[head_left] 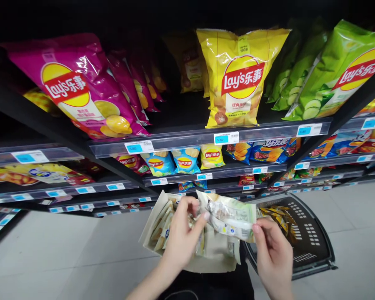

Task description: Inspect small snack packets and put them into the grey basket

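Between my two hands a small pale green and white snack packet [229,214] is stretched out, its printed back facing up. My left hand [187,231] pinches its left end between thumb and fingers. At the right end, my right hand [272,250] grips the edge the same way. Just below the packet stands an open cardboard box [212,264] with several similar packets [162,225] standing along its left side. The left hand covers part of the box's contents. What the box rests on is hidden.
A black shopping basket [318,246] with yellow-brown packets [283,221] stands on the tiled floor [356,225], right of the box. Ahead, a shelf edge [181,139] carries purple [81,91], yellow [242,79] and green chip bags [334,79]. Lower shelves hold smaller bags [186,160].
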The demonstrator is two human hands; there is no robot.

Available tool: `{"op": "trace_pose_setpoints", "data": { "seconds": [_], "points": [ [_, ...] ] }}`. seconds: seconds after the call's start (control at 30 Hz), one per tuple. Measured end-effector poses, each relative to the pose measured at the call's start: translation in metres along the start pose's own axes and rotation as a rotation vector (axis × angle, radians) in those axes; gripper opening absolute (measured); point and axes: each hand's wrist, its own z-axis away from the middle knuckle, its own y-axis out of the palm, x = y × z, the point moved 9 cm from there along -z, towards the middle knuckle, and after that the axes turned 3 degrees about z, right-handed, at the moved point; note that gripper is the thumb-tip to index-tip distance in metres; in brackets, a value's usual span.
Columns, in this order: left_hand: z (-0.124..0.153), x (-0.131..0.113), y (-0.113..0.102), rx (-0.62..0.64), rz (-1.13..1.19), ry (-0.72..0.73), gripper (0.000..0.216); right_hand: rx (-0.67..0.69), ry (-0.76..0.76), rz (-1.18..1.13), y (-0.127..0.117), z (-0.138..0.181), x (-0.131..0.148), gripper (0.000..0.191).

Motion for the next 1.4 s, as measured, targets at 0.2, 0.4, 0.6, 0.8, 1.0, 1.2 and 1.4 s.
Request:
{"op": "trace_pose_setpoints", "data": {
  "seconds": [0.2, 0.4, 0.6, 0.8, 1.0, 1.2, 1.4],
  "points": [
    [0.011, 0.054, 0.049, 0.348, 0.621, -0.628, 0.034, -0.039, -0.281, 0.114, 0.001, 0.013, 0.024, 0.013],
    [0.021, 0.059, 0.063, 0.22, 0.987, -0.719, 0.037, -0.045, -0.532, 0.189, 0.023, 0.046, 0.042, 0.025],
    [0.018, 0.069, 0.061, 0.144, 0.96, -0.754, 0.045, 0.151, -0.751, 0.264, 0.043, 0.053, 0.061, 0.025],
    [0.011, 0.091, 0.059, 0.206, 0.675, -0.663, 0.025, 0.226, -0.867, 0.3, 0.038, 0.048, 0.074, 0.023],
    [0.014, 0.096, 0.07, 0.225, 0.749, -0.737, 0.022, 0.221, -0.831, 0.246, 0.04, 0.054, 0.069, 0.027],
    [0.01, 0.094, 0.072, 0.202, 0.914, -0.752, 0.017, -0.158, -0.268, -0.065, 0.019, 0.041, 0.002, 0.015],
    [0.003, 0.075, 0.055, 0.292, 0.842, -0.666, 0.015, -0.163, 0.342, -0.353, 0.024, 0.032, -0.062, 0.013]
  ]
}}
